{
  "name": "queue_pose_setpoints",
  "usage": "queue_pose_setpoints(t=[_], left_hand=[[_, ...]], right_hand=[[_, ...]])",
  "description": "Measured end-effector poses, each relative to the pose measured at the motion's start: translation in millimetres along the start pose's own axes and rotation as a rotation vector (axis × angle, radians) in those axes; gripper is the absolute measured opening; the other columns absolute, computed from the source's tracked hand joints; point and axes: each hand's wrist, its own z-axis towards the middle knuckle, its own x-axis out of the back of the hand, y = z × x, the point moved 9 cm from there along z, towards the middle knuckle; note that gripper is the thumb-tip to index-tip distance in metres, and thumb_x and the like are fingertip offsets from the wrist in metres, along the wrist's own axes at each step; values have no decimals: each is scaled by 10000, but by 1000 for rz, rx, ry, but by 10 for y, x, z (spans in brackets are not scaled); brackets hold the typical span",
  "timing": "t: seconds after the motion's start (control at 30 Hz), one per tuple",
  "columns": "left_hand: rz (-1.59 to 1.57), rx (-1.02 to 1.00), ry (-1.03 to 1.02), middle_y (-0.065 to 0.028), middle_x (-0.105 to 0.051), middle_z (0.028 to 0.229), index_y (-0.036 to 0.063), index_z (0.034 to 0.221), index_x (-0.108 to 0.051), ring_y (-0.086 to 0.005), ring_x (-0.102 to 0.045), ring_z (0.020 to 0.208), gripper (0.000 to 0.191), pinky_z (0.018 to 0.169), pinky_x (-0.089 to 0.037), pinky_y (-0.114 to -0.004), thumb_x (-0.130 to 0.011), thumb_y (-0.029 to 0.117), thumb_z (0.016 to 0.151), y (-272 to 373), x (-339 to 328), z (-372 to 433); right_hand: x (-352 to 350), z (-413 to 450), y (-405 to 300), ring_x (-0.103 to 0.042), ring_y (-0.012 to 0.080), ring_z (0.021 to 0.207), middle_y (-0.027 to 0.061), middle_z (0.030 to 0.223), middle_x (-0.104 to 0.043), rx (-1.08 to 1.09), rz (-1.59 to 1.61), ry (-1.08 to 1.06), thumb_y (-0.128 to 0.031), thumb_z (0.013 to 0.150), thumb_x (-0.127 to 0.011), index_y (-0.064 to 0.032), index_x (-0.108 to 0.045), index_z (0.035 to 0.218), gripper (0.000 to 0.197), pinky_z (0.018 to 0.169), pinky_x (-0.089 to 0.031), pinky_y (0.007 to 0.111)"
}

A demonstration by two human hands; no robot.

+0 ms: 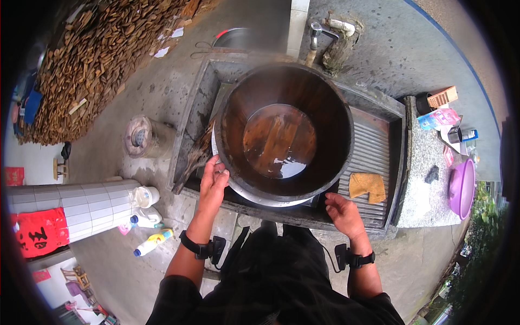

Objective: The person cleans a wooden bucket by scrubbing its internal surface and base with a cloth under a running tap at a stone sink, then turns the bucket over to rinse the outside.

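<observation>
A large dark wooden tub (280,87) stands in the concrete sink (195,93), with a little water over its plank bottom. Under its near side shows the rim of a white basin (260,199). My left hand (213,183) has its fingertips at that rim, against the tub's left side; whether they grip it I cannot tell. Beside the tub's lower right, above the sink's front edge, my right hand (345,213) holds nothing, its fingers loosely bent and apart. An orange-brown cloth (367,187) lies on the ribbed washboard surface (369,138) right of the tub.
A metal tap (315,30) rises behind the tub. Rough wood (195,156) leans at the sink's left. Left on the floor are a cylindrical stove (140,136) and a yellow-and-white bottle (154,242). The right ledge (420,178) carries a purple basin (462,189) and a grater (443,97).
</observation>
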Motion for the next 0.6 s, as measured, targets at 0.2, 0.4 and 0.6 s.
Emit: queue_pose_setpoints(t=[0.2,0.4,0.6], left_hand=[[17,-59,40,-120,-502,1203,51,1409,-335,-125,-508,918,559,811,-446,-271,-556,112,900,208,-28,75],[33,-63,26,-106,-499,1208,54,1418,-318,-113,-506,900,576,854,-436,-266,-560,90,898,277,-74,93],[-14,-58,-5,-115,-502,1213,60,1422,-307,-117,-510,903,600,862,-445,-275,-563,29,880,169,-52,123]], right_hand=[[-19,-1,-4,-643,164,927,137,988,-677,7,-7,6,-2,854,-578,29,-560,1218,365,824,-508,273],[-15,-12,-93,-641,164,918,134,986,-677,4,-16,10,-6,855,-579,29,-563,1213,360,818,-508,275],[-22,-6,-156,-639,167,924,137,991,-676,17,-26,15,-7,855,-580,37,-563,1207,356,817,-507,275]])
